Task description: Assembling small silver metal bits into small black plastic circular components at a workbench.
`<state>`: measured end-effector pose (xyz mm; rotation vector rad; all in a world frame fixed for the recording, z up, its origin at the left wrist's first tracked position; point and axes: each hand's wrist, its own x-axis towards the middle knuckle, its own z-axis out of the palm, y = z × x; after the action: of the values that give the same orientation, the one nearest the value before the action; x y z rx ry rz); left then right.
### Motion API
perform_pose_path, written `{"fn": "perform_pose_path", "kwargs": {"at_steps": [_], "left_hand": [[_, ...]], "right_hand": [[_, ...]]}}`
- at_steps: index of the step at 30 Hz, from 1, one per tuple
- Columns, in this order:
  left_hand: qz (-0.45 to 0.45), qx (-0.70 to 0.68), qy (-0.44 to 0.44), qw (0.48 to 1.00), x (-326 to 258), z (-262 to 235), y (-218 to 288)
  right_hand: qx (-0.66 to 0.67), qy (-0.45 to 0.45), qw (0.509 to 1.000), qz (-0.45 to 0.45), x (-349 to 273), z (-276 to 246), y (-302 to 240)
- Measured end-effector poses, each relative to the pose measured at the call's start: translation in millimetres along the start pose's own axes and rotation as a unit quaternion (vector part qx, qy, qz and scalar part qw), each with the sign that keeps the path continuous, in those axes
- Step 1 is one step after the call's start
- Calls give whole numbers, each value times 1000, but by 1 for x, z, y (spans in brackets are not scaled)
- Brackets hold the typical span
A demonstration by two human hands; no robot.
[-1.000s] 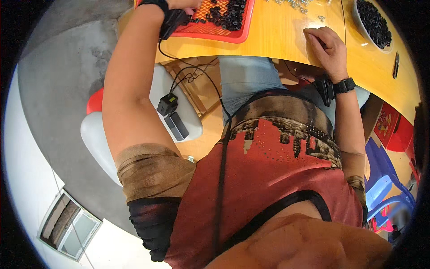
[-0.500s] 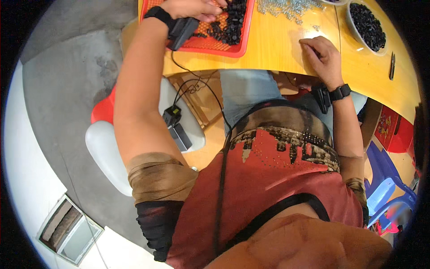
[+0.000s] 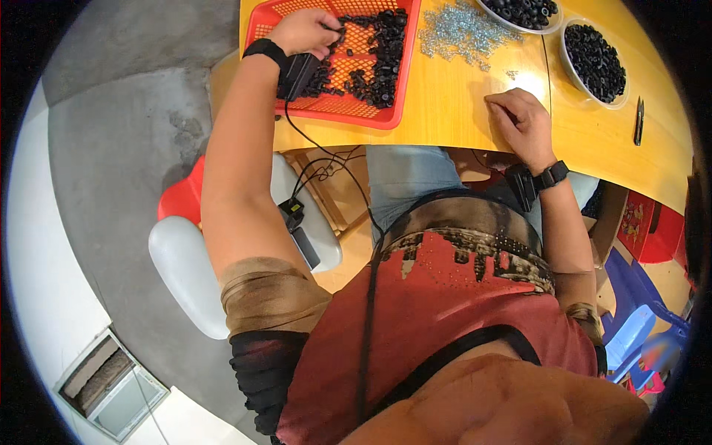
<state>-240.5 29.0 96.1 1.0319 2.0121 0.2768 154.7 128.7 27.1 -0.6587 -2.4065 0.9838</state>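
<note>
At the left front corner of the yellow wood-grained desk (image 3: 452,111) lies a red plastic mesh basket (image 3: 408,81), its raised walls probably serving to contain many small black pieces (image 3: 387,63), most of them gathered along its right side. The left hand (image 3: 332,37) reaches over the basket's left wall, presumably for access from above; its fingers are bent, with a dark piece at their tips, but whether they grip it cannot be told. Right of the basket, a pile of small clear glittering pieces (image 3: 463,37) lies loose on the desktop. The right hand (image 3: 523,122) rests near the front edge, fingers curled together, seemingly at ease; nothing shows in it. Beyond it stands a round translucent bowl of black ring-like parts (image 3: 523,11); farther right, a second bowl of black parts (image 3: 595,63), its rim likewise retaining them. A slim black tool (image 3: 638,121) lies toward the right edge, apart from the parts.
</note>
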Motion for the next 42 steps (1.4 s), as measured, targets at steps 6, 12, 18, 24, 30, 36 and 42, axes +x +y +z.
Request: {"fn": "perform_pose_path", "kwargs": {"at_steps": [6,12,18,24,30,36,42], "left_hand": [[207,-134,-111,963,26,21,10],[-53,10,13,998,18,16,21],[76,-135,58,986,-53,-16,20],[167,-257,61,950,-149,39,35],[198,-580,-100,784,-145,160,28],[156,-725,-135,657,-82,226,40],[150,-790,-147,576,-60,243,45]], "right_hand": [[8,9,1000,2,0,0,-2],[1,2,1000,0,-2,1,-2],[-18,3,1000,-3,-3,-3,8],[-33,14,999,-39,-7,14,30],[3,2,999,-36,-3,28,47],[166,-10,984,57,-8,32,49],[318,67,945,-19,-27,26,18]]}}
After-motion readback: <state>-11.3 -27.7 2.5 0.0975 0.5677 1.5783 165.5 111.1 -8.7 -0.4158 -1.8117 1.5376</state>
